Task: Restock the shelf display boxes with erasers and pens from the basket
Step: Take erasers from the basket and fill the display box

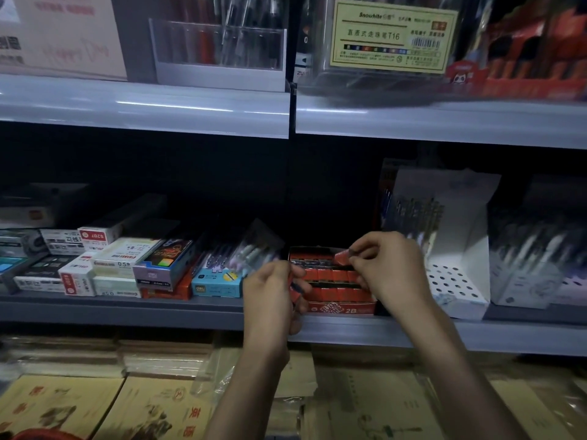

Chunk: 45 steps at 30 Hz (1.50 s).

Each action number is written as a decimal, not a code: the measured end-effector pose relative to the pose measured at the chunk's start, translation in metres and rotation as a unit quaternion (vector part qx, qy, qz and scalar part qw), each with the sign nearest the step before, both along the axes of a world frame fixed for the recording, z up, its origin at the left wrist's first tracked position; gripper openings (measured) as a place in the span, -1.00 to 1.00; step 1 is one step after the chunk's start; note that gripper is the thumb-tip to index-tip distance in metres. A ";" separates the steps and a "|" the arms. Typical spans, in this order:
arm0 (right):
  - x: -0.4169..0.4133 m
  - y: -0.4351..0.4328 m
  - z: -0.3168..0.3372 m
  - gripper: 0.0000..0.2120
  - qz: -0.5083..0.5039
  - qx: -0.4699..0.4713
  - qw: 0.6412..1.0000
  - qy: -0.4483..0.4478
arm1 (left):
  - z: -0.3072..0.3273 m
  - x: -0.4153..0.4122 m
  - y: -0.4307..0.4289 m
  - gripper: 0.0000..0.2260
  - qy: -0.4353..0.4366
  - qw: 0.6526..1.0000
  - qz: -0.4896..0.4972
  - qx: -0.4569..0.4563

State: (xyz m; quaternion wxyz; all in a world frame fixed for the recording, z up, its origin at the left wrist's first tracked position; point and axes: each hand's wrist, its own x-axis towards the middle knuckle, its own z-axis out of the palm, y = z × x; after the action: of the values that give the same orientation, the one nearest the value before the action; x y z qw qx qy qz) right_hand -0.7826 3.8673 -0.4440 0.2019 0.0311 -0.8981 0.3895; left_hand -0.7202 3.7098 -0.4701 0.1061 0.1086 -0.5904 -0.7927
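My right hand [387, 265] pinched one eraser [342, 257] just above the back row of the box [336, 308], lying roughly crosswise like the rows below. My left hand [270, 293], at the box's front-left corner, gripped the spares [295, 289].

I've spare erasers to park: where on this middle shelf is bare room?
Only a narrow bare strip along the shelf front, before the small boxes left of the eraser box. The left hand and right hand crowd that box; the white pen box stands close on its right. The dark behind it cannot be judged.
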 end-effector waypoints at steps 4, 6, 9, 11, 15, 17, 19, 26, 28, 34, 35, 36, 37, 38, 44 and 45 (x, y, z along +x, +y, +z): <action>-0.011 -0.009 -0.015 -0.85 -0.042 0.199 0.977 0.064 | -0.001 -0.001 0.002 -0.80 0.003 1.000 0.000 -0.016; -0.015 -0.013 -0.018 -0.82 -0.054 0.241 0.967 0.068 | -0.001 -0.002 0.002 -0.81 0.000 1.000 -0.001 -0.019; -0.020 -0.015 -0.019 -0.80 -0.062 0.264 0.960 0.070 | -0.002 -0.003 0.001 -0.81 -0.005 1.000 -0.002 -0.022; -0.023 -0.017 -0.019 -0.79 -0.063 0.279 0.956 0.062 | -0.002 -0.002 0.000 -0.81 -0.008 1.000 -0.002 -0.020; -0.027 -0.019 -0.023 -0.72 -0.046 0.296 0.953 0.046 | -0.002 -0.003 -0.001 -0.81 -0.016 1.000 0.002 -0.020; -0.027 -0.018 -0.024 -0.69 -0.037 0.296 0.953 0.046 | -0.002 -0.003 -0.002 -0.80 -0.019 1.000 0.003 -0.014; -0.025 -0.016 -0.023 -0.67 -0.025 0.300 0.953 0.042 | -0.001 -0.003 -0.002 -0.79 -0.026 1.000 -0.002 0.002; -0.010 -0.002 0.001 -0.75 0.046 0.112 0.993 -0.012 | 0.001 -0.001 -0.004 -0.57 -0.034 0.991 -0.062 0.117; 0.001 0.006 0.015 -0.77 0.059 0.036 0.998 -0.013 | 0.001 0.000 -0.004 -0.53 -0.027 0.987 -0.067 0.142; 0.037 0.008 0.035 -0.86 0.117 -0.073 0.989 -0.049 | 0.003 0.002 0.003 -0.50 -0.009 0.983 -0.080 0.163; 0.041 0.004 0.035 -0.88 0.137 -0.083 0.985 -0.071 | 0.004 0.003 0.005 -0.49 -0.008 0.984 -0.080 0.159; 0.045 -0.001 0.034 -0.90 0.152 -0.089 0.980 -0.091 | 0.005 0.002 0.007 -0.48 -0.007 0.986 -0.079 0.149; 0.047 -0.005 0.032 -0.91 0.162 -0.087 0.977 -0.106 | 0.005 0.003 0.010 -0.48 -0.007 0.987 -0.077 0.137; 0.048 -0.009 0.030 -0.91 0.166 -0.085 0.975 -0.118 | 0.006 0.003 0.012 -0.47 -0.007 0.989 -0.075 0.125; 0.048 -0.014 0.023 -0.85 0.190 -0.069 0.967 -0.153 | 0.012 0.008 0.022 -0.43 0.010 0.999 -0.045 0.026; 0.047 -0.013 0.022 -0.85 0.191 -0.052 0.968 -0.154 | 0.012 0.009 0.022 -0.43 0.006 0.999 -0.046 0.021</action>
State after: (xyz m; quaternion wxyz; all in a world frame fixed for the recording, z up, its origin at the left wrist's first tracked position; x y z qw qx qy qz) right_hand -0.7356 3.8548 -0.4216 -0.0156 0.1315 -0.8743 0.4671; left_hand -0.7111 3.7319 -0.4579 0.0701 0.0789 -0.5771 -0.8099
